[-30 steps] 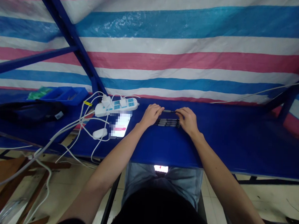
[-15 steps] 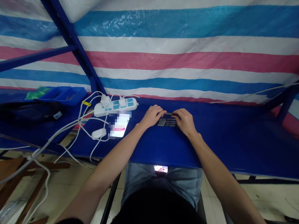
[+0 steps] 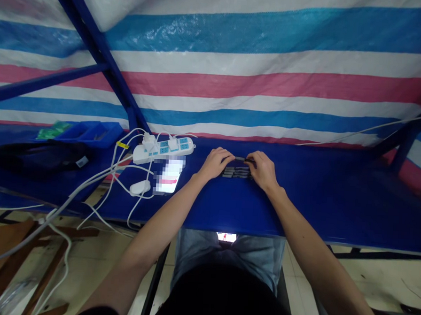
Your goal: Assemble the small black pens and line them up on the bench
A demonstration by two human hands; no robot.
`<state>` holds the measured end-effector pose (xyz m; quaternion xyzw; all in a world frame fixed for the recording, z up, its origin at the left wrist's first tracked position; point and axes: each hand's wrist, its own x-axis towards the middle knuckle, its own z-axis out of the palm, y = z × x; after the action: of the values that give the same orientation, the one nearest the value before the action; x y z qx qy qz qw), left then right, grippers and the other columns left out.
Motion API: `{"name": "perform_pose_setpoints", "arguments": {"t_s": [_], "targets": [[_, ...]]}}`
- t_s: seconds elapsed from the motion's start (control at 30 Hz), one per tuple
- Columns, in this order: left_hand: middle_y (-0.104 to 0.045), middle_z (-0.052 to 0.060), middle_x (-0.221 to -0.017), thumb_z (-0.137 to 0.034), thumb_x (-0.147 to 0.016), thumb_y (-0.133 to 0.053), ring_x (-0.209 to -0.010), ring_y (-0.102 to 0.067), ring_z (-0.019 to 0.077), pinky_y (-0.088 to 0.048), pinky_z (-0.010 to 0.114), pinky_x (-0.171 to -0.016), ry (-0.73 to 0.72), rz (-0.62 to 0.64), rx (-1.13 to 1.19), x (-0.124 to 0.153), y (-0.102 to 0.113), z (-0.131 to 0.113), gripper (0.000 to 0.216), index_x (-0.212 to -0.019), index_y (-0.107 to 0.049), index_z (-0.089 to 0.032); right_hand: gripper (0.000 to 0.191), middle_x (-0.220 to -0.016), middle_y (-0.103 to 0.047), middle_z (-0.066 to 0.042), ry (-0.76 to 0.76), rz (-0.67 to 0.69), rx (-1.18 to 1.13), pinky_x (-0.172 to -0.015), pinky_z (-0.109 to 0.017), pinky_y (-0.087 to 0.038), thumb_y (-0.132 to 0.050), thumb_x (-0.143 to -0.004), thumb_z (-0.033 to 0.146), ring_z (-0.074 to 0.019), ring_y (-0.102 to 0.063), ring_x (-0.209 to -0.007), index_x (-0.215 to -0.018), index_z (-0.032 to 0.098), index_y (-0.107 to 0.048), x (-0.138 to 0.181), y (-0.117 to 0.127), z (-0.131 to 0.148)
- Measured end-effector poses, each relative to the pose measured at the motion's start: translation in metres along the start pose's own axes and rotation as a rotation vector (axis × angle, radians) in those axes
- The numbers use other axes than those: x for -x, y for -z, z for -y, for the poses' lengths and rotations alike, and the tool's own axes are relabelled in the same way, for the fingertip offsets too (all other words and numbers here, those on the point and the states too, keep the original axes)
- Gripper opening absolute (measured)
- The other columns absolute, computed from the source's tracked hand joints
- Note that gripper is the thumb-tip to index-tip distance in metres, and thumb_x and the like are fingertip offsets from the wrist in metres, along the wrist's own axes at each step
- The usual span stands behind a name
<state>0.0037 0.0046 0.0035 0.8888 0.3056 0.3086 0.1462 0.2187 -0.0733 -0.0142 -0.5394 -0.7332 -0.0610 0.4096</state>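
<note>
My left hand [image 3: 216, 161] and my right hand [image 3: 262, 168] are close together over the blue table [image 3: 317, 200]. Between their fingertips they pinch a thin dark stick-shaped part [image 3: 241, 158], one hand at each end. Just below it, between the two hands, lies a row of several small dark parts [image 3: 237, 172] with pale ends, flat on the table. The hands cover the outer ends of that row.
A white power strip [image 3: 163, 149] with plugs and white cables [image 3: 99, 180] lies left of my hands, beside a lit phone [image 3: 169, 176] and a white adapter [image 3: 139, 187]. A blue bin [image 3: 92, 132] and a black bag [image 3: 37, 158] sit far left. Striped tarpaulin [image 3: 257, 80] backs the table.
Both hands stayed at the thin dark part; they shifted slightly toward me and back, and the view moved a little. Nothing was picked up or let go.
</note>
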Motion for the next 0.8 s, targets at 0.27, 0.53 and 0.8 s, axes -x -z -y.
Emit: {"name": "perform_pose_setpoints", "arguments": {"t_s": [0.27, 0.53, 0.8], "targets": [[-0.079, 0.004, -0.105, -0.039, -0.099, -0.067, -0.102, -0.067, 0.0235, -0.044, 0.044, -0.1, -0.054, -0.101, 0.014, -0.0012, -0.0001, 0.0096, 0.018, -0.102, -0.08, -0.027, 0.024, -0.095, -0.076, -0.008, -0.02, 0.082, 0.066, -0.079, -0.036, -0.048, -0.05, -0.105, 0.029, -0.0241, -0.068, -0.086, -0.1, 0.021, -0.073, 0.0007, -0.003, -0.003], [-0.08, 0.003, -0.103, -0.039, -0.106, -0.054, -0.098, -0.067, 0.0221, -0.042, 0.044, -0.099, -0.052, -0.029, -0.021, -0.0005, 0.0019, 0.0035, 0.028, -0.104, -0.079, -0.025, 0.013, -0.096, -0.072, -0.009, -0.015, 0.015, -0.019, -0.08, -0.035, -0.051, -0.056, -0.102, 0.027, -0.0242, -0.067, -0.093, -0.101, 0.022, -0.068, -0.0001, 0.0015, 0.0029], [-0.081, 0.004, -0.095, -0.038, -0.104, -0.06, -0.091, -0.069, 0.021, -0.043, 0.043, -0.097, -0.139, -0.116, -0.036, -0.0015, -0.0024, 0.0102, 0.027, -0.093, -0.08, -0.023, 0.024, -0.096, -0.076, -0.008, -0.058, 0.099, -0.015, -0.078, -0.033, -0.049, -0.052, -0.104, 0.029, -0.0238, -0.071, -0.091, -0.101, 0.021, -0.074, -0.0008, 0.0019, 0.0015]]}}
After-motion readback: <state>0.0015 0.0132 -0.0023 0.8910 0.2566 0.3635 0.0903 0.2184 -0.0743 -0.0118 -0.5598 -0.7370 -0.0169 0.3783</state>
